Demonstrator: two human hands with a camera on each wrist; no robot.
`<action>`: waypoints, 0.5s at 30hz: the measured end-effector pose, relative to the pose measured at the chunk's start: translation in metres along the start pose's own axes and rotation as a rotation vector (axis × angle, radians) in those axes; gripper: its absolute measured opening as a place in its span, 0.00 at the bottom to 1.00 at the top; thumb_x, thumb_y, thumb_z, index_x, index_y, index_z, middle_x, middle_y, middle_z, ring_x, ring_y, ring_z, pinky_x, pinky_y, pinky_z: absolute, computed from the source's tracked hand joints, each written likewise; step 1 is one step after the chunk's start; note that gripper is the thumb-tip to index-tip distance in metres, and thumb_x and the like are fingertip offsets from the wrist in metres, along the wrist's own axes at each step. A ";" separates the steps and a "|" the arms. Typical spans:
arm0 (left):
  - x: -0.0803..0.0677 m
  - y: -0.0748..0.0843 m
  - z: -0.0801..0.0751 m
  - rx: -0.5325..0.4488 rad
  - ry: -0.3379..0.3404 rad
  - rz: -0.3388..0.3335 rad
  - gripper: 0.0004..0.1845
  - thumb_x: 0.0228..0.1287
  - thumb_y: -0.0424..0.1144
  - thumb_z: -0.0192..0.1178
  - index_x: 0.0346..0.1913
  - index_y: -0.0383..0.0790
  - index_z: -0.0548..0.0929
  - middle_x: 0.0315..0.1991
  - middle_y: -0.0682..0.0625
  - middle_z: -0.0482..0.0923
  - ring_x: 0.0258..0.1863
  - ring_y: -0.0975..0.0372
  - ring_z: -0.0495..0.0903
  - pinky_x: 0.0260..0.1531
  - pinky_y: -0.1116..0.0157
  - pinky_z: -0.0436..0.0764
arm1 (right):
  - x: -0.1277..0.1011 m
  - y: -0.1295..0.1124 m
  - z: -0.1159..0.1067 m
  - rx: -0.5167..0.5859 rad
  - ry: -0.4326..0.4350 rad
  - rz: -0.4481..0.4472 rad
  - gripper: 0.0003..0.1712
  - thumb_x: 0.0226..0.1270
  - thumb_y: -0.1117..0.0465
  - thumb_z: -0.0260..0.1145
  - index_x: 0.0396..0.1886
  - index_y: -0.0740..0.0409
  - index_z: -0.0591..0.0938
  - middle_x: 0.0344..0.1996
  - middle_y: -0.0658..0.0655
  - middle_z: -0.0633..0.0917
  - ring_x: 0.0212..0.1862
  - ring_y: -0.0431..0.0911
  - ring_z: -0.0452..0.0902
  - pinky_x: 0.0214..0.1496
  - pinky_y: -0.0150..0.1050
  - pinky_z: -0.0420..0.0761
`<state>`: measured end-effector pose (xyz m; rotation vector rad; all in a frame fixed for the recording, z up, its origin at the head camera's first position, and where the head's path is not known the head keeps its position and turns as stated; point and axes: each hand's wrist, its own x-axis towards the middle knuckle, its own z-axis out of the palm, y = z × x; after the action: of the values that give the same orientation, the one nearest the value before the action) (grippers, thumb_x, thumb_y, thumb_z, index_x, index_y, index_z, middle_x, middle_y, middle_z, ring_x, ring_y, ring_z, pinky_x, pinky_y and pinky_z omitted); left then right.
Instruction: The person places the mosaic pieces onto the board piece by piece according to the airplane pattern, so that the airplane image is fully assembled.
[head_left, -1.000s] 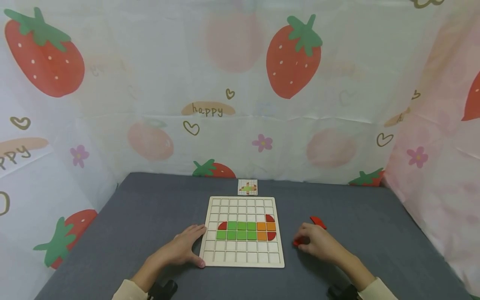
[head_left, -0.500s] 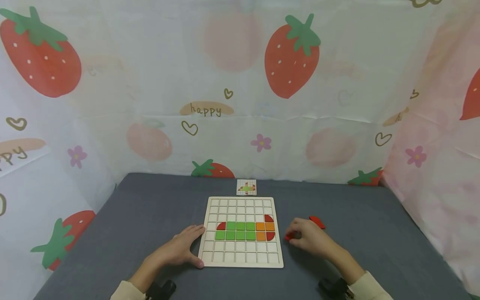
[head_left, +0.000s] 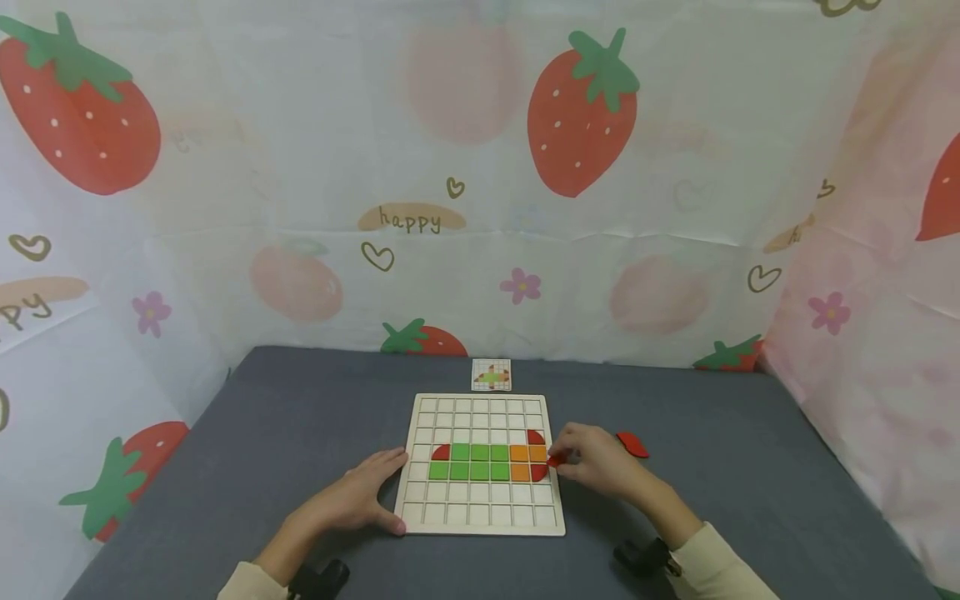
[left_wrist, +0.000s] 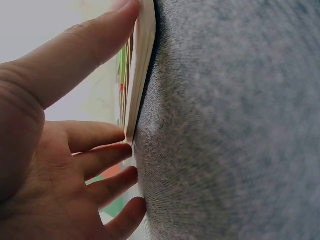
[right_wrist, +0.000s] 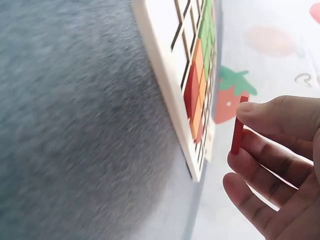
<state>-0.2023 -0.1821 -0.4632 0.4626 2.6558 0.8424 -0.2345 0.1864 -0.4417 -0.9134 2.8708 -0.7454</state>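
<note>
A pale wooden grid board (head_left: 480,518) lies on the dark grey table. Set in its cells are green squares (head_left: 480,462), orange squares (head_left: 520,462) and red quarter-round tiles (head_left: 538,472). My left hand (head_left: 360,496) rests at the board's left edge, thumb and fingers spread and straight against it. Over the right edge, my right hand (head_left: 600,458) pinches a thin red tile (right_wrist: 238,127) between thumb and fingers. In the right wrist view that tile is seen edge-on, raised off the board. More red tile (head_left: 632,444) lies on the table behind the right hand.
Behind the board lies a small card (head_left: 491,375) printed with a coloured grid pattern. A strawberry-print cloth (head_left: 450,275) hangs around the back and sides of the table (head_left: 337,392). Black wrist straps (head_left: 645,557) sit near the sleeves.
My right hand has moved left with the pinched red tile, from the table beside the board to over its right edge. The left hand has stayed on the board's left edge.
</note>
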 end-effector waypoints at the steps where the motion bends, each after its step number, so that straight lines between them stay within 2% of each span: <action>1: 0.000 0.000 0.000 0.001 0.000 0.001 0.55 0.38 0.46 0.78 0.70 0.29 0.64 0.72 0.35 0.61 0.74 0.40 0.55 0.64 0.33 0.56 | 0.002 -0.001 0.000 -0.009 0.001 -0.009 0.09 0.58 0.67 0.71 0.40 0.59 0.88 0.35 0.49 0.82 0.36 0.40 0.76 0.36 0.30 0.78; 9: 0.001 0.001 -0.001 0.017 -0.016 -0.002 0.54 0.39 0.46 0.78 0.70 0.29 0.64 0.72 0.35 0.62 0.74 0.39 0.55 0.65 0.33 0.56 | 0.019 -0.013 0.001 0.027 -0.032 -0.026 0.09 0.59 0.67 0.69 0.40 0.59 0.87 0.35 0.50 0.82 0.36 0.45 0.77 0.36 0.31 0.77; 15: 0.001 0.002 0.000 0.018 -0.014 -0.009 0.53 0.39 0.45 0.78 0.70 0.29 0.65 0.72 0.36 0.62 0.74 0.39 0.54 0.66 0.34 0.56 | 0.034 -0.022 0.003 0.070 -0.032 -0.042 0.09 0.60 0.67 0.69 0.40 0.59 0.87 0.36 0.51 0.82 0.37 0.43 0.78 0.37 0.30 0.79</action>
<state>-0.2026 -0.1809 -0.4620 0.4595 2.6524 0.8099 -0.2496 0.1505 -0.4309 -0.9708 2.7865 -0.8216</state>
